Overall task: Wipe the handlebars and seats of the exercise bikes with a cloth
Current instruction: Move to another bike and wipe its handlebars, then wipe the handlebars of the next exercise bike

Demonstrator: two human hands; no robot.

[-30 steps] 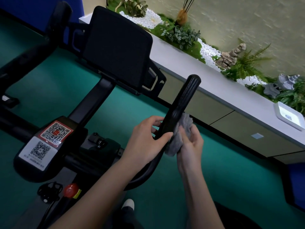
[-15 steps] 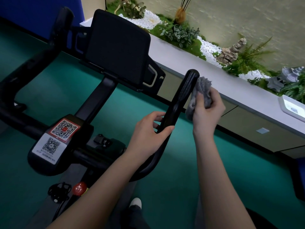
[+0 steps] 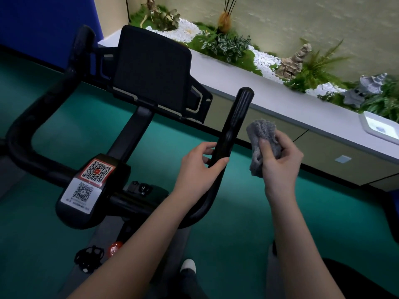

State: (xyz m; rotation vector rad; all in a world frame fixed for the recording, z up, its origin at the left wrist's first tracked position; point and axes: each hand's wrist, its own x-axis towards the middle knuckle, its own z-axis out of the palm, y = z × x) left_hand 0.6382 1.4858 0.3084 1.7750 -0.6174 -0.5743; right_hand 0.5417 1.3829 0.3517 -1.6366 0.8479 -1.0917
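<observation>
Since half a second ago the right hand point(image 3: 280, 162) has dropped away from the tip of the matte black curved handlebar horn point(image 3: 236, 117), so the crumpled grey fluffy cloth point(image 3: 262, 134) sits centre-right of the frame, just beside that horn but apart from it, pinched in a bunch by that hand's fingers and thumb. The left hand point(image 3: 198, 167), mid-frame, curls its fingers round the horn's lower stretch. Soft, light and limp, the cloth should handle best wrapped round the stiff horn
</observation>
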